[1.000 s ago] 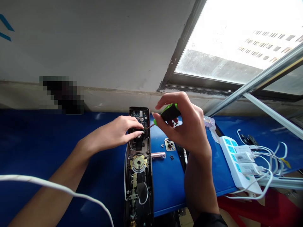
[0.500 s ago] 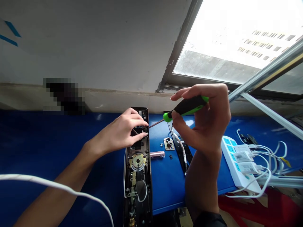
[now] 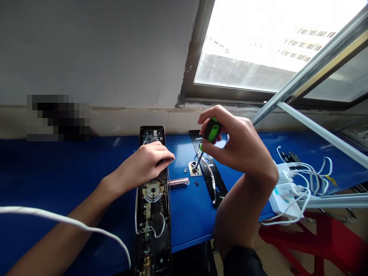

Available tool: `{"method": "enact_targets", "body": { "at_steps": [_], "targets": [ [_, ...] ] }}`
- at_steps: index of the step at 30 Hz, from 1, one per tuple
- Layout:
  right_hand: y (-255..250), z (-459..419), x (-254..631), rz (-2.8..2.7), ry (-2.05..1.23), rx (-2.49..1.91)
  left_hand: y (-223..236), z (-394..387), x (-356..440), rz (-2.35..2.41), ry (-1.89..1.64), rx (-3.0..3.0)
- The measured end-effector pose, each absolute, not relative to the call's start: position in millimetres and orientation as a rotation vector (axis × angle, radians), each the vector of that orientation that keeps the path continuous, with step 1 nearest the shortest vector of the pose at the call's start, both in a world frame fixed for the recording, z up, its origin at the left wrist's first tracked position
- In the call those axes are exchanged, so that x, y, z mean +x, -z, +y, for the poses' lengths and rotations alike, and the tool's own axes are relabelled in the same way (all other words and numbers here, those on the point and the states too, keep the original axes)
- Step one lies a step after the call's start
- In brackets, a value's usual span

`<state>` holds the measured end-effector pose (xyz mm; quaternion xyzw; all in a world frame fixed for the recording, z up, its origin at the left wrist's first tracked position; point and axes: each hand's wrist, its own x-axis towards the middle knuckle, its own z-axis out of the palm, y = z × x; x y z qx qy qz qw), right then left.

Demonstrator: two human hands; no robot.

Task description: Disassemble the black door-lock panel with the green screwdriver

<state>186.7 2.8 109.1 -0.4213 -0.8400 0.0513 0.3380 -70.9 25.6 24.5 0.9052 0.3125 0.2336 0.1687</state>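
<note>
An opened door lock body (image 3: 153,207) lies lengthwise on the blue table (image 3: 57,172), its circuit board and brass parts exposed. My left hand (image 3: 145,163) rests on its upper part, fingers pressed together over the board; what they hold is hidden. My right hand (image 3: 238,147) grips a green-and-black screwdriver (image 3: 211,132), its tip pointing down at a small square metal plate (image 3: 194,168) beside the lock. A black cover plate (image 3: 211,168) with a white wire lies under my right hand.
A chrome handle (image 3: 178,182) sticks out of the lock's right side, with tiny screws (image 3: 196,183) near it. A white power strip (image 3: 284,191) with plugs and white cables sits at the right table edge. A red stool (image 3: 301,237) stands below. A white cable (image 3: 71,226) crosses my left arm.
My right hand swung the screwdriver away from the lock's circuit board and down to the small metal plate. My left hand stayed on the lock. The view shifted to the right.
</note>
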Motion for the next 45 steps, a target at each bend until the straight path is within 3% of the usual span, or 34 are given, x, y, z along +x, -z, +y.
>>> {"method": "enact_targets", "body": {
  "at_steps": [10, 21, 37, 45],
  "targets": [
    [-113, 2, 206, -2.287, -0.279, -1.353, -20, 42, -7, 0.851, -0.024, 2.795],
    [-112, -4, 223, -2.232, -0.334, -1.31, 7, 73, 38, 0.852, 0.261, 2.76],
    [-112, -5, 226, -2.233, -0.382, -1.225, 6, 69, 38, 0.89, 0.318, 2.736],
    [-115, -8, 216, -2.275, -0.41, -1.162, -22, 50, 10, 0.931, 0.121, 2.759]
  ]
}}
